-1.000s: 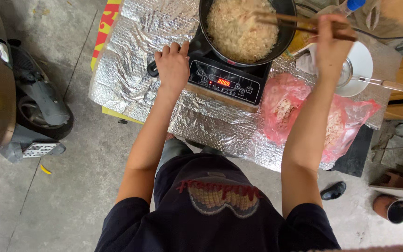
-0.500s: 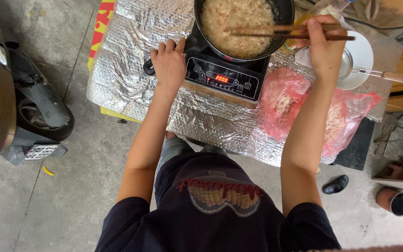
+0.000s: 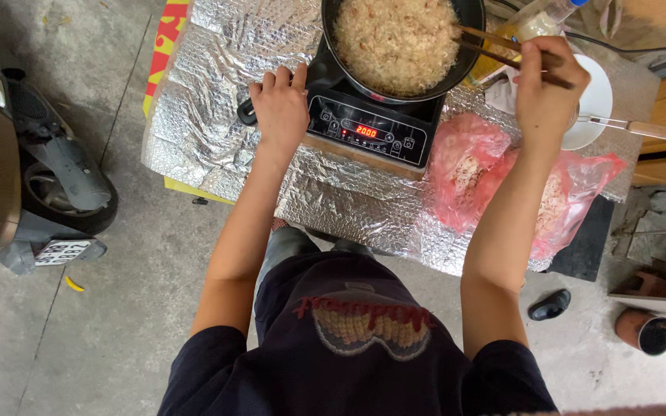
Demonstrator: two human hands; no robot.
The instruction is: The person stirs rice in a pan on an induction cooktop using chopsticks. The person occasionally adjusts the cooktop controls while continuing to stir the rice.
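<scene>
The step in hand looks like stirring food while it cooks; the right hand [image 3: 549, 85] is closed around a pair of long wooden chopsticks [image 3: 495, 45], and their tips reach over the rim into the food. The pan [image 3: 468, 31] is round, dark and deep, full of pale, crumbly bits (maybe rice or shreds, hard to tell); it sits on a flat black cooker [image 3: 371, 135] with red glowing numbers, near the far edge of the table [image 3: 210, 139]. The left hand [image 3: 280, 108] lies on the table by the cooker's left side, fingers curled at the pan's dark handle [image 3: 247, 114]; I cannot tell if it grips. The table top is crinkly, shiny silver foil. A soft pink plastic bag [image 3: 502, 181] lies by the right edge; a white dish [image 3: 599, 100] sits behind it. The next stir would need gentle, slow sweeps, so nothing spills over the rim.
</scene>
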